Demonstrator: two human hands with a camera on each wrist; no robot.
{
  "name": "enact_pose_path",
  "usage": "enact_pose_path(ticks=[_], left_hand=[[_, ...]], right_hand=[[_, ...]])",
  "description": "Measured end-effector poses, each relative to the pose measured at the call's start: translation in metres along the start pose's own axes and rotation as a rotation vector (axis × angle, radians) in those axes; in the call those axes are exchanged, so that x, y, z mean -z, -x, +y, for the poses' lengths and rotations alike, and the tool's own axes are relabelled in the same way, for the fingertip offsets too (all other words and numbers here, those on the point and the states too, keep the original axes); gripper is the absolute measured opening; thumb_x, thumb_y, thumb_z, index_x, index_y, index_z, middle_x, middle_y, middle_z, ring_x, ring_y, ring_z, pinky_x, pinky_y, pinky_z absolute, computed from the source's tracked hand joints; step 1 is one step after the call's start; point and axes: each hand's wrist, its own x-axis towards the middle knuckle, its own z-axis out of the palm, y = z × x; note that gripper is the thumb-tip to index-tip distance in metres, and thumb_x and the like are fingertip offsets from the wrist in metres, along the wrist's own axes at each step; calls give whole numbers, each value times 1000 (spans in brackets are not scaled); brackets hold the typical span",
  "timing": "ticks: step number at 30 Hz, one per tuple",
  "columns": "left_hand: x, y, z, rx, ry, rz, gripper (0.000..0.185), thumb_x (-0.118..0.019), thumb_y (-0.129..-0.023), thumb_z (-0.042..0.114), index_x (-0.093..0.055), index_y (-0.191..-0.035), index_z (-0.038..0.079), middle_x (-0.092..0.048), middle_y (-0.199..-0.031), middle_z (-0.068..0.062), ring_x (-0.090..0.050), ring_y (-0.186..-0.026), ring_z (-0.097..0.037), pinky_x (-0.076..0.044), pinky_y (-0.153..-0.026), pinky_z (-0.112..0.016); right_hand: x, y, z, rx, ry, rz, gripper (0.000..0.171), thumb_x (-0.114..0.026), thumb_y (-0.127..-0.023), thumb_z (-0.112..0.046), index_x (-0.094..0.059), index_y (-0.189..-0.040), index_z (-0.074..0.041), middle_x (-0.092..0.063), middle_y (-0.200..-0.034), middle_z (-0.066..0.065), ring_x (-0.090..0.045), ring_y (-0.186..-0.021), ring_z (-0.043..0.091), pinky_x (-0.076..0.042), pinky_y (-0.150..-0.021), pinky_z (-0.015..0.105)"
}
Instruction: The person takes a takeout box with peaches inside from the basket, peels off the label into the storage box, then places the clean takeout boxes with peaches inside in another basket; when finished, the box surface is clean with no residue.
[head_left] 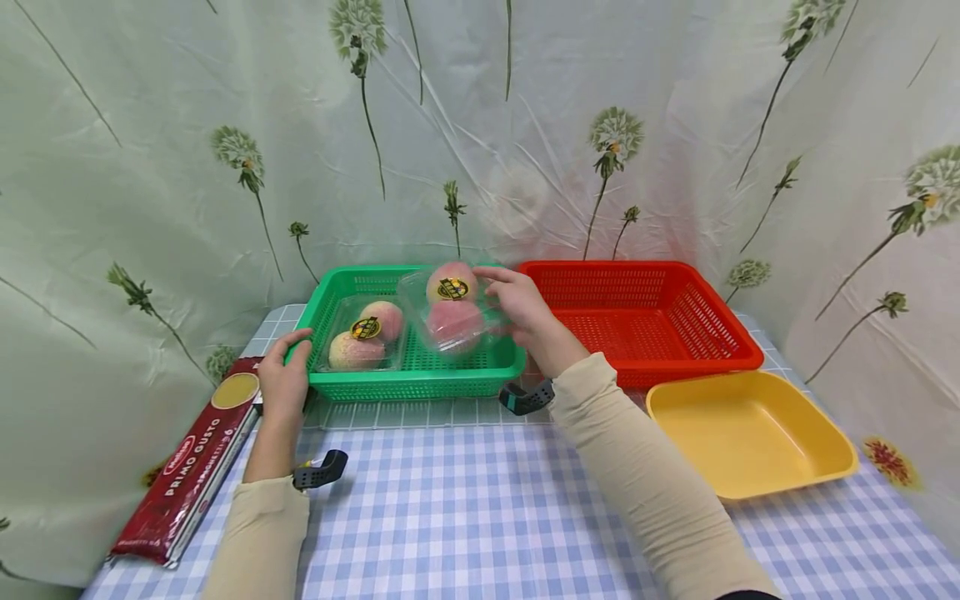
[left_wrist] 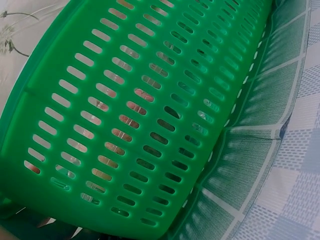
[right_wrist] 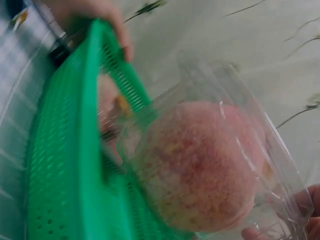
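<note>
In the head view my right hand (head_left: 531,318) holds a clear plastic pack of peaches (head_left: 454,323) by its right side, tilted over the right half of the green basket (head_left: 408,387). Two pink peaches and a black-and-yellow label show through the plastic. A second pack of peaches (head_left: 356,353) lies in the basket's left half. My left hand (head_left: 285,379) grips the basket's left rim, fingers over the edge. The left wrist view is filled by the slotted basket wall (left_wrist: 125,120). Close up in the right wrist view, the held peach pack (right_wrist: 200,165) overlaps the basket (right_wrist: 82,135).
Right of the green basket stands a red basket (head_left: 720,333), with a yellow tub (head_left: 750,442) in front of it. A dark red spaghetti packet (head_left: 191,458) lies at the left. A floral curtain (head_left: 480,125) hangs behind the checkered tablecloth (head_left: 450,508).
</note>
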Motion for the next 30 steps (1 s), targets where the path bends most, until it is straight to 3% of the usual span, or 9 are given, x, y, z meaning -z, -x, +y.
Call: enact_pose_path(ticks=[6, 8, 12, 15, 19, 24, 30], left_hand=[[0, 0, 1, 5, -5, 3, 42, -45, -105, 31, -56, -142, 14, -43, -157, -7, -34, -148, -25, -26, -123, -49], [1, 0, 1, 6, -7, 5, 42, -45, -105, 31, -56, -142, 14, -43, -157, -7, -34, -148, -24, -26, -123, -49], [1, 0, 1, 9, -10, 8, 42, -45, -105, 31, -56, -142, 14, -43, -157, -7, -34, -148, -24, -26, -123, -49], [1, 0, 1, 11, -8, 2, 42, -45, -106, 32, -56, -142, 15, -43, -157, -7, -34, -148, -24, -26, -123, -49], [1, -1, 2, 12, -8, 0, 42, -45, -106, 32, -56, -142, 15, -43, -157, -6, -34, -148, -24, -26, -123, -49], [1, -1, 2, 4, -9, -2, 42, -45, -105, 31, -56, -142, 14, -44, -157, -8, -34, -148, -24, -26, -123, -48], [0, -1, 2, -3, -1, 8, 41, -46, -105, 29, -57, -140, 12, -46, -155, -9, -36, -146, -24, -26, -123, -47]], right_hand=[[24, 25, -9, 78, -129, -121, 45, -41, -102, -6, -56, -142, -16, -50, -151, 0, -56, -113, 25, -51, -69, 32], [33, 33, -8, 118, -161, -164, 44, -40, -102, -6, -54, -143, -12, -53, -148, 2, -61, -107, 21, -53, -66, 28], [52, 48, -2, 164, -217, -248, 37, -42, -104, -6, -59, -136, -12, -58, -133, 2, -65, -93, 16, -55, -67, 26], [65, 57, 5, 176, -238, -294, 33, -43, -104, -6, -65, -126, -17, -60, -126, 2, -64, -95, 16, -58, -75, 25], [78, 66, 16, 169, -203, -322, 31, -46, -103, -7, -70, -117, -22, -62, -127, 3, -62, -109, 21, -59, -84, 28], [93, 69, 34, 190, -88, -406, 31, -48, -103, -9, -70, -118, -23, -63, -130, 2, -58, -118, 25, -59, -88, 32], [106, 68, 54, 297, 27, -561, 34, -46, -103, -7, -69, -126, -17, -67, -129, -2, -60, -120, 20, -55, -94, 32]])
